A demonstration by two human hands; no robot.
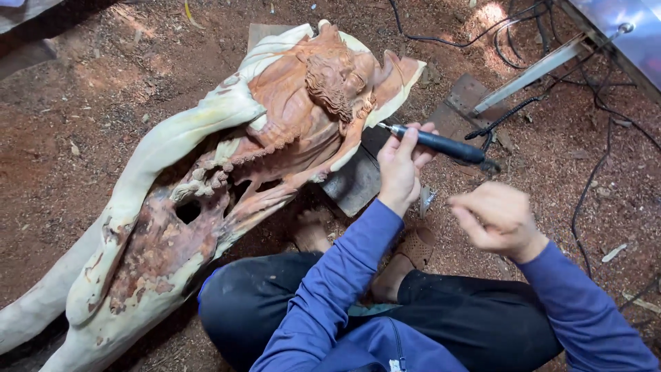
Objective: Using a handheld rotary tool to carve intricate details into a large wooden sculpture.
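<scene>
carved wood figure (pixel 275 131) at centre left wants light strokes, so my left hand (pixel 399 165) grips the rotary tool (pixel 441 146) closed like a pen, right hand (pixel 496 217) loosely curled, empty.

We see open sawdust floor (pixel 76 138) left of the wood carving (pixel 227 179). On our right, black cables (pixel 592 186) and a metal bar (pixel 530 72) crowd the ground; our crossed legs (pixel 441 317) block the near side.

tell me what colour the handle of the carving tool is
Dark blue-black, with a silver tip; the rotary tool shows in the head view, held in the left hand.
</scene>
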